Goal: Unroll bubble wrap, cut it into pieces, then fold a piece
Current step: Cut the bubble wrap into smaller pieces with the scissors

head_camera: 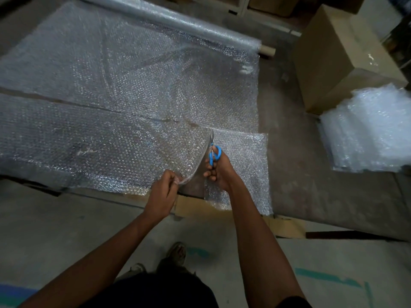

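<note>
Two bare hands are at work over a long sheet of bubble wrap (115,90) spread flat across a low, dark surface (311,178), seen from the head camera looking down. The sheet runs off a roll (178,25) lying along the far edge, a bit of cardboard core (266,51) poking out at its right end.

The right hand (219,172) holds blue-handled scissors (214,153), fingers closed through and around the loops, the blades pointing away from the person into the sheet. They sit at the top of a cut running up from the near edge. To the right of that cut a smaller strip of wrap (244,165) lies flat, its near end hanging just over the surface's edge.

The left hand (163,196) pinches the near edge of the sheet just left of the cut, fingers (175,180) closed tight on the plastic and lifting it, so the cut edge curls up off the surface toward the scissors.

Off to the right, a pile of cut bubble wrap pieces (367,130) sits stacked, just beside a brown cardboard box (338,56). Flattened cardboard (287,227) pokes out under the surface's near edge. Below, on the pale floor (55,218), the person's shoe (176,252) shows, with green tape markings (327,277) nearby.
</note>
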